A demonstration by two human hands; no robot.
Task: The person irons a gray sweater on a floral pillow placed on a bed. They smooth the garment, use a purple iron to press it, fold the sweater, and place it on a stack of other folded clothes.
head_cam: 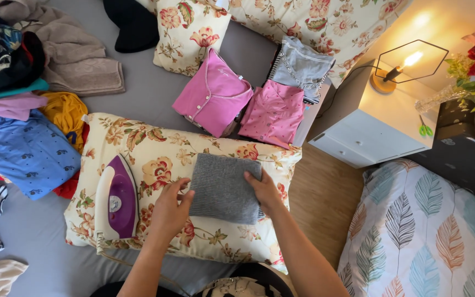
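My left hand (169, 212) and right hand (264, 190) gripped the folded grey cloth (221, 187) by its edges. It lay on the pillow (155, 154), iron (115, 198) just left.

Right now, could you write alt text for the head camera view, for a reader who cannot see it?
Two bare hands, the left hand and right hand, hold a folded grey knit garment flat on a floral pillow on a bed. A purple and white iron lies beside it, with folded pink tops and a lit bedside lamp beyond.
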